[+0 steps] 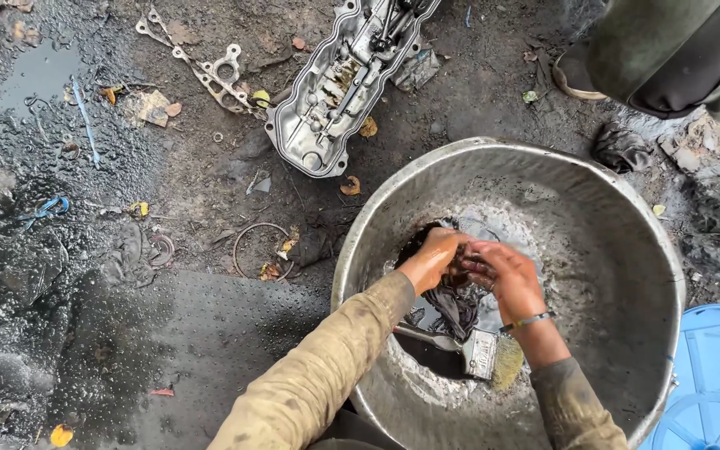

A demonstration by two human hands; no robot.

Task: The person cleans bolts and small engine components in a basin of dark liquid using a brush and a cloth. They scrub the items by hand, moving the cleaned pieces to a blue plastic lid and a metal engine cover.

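Both grips close on a dark rag low in the basin: left hand and right hand bunch it together. Better to wring over the oily pool, clear of the brush.

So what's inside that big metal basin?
Inside the metal basin: dark oily liquid, a paintbrush, and a dark wet rag gripped by the left hand and right hand. Whatever lies under the rag and hands is covered.
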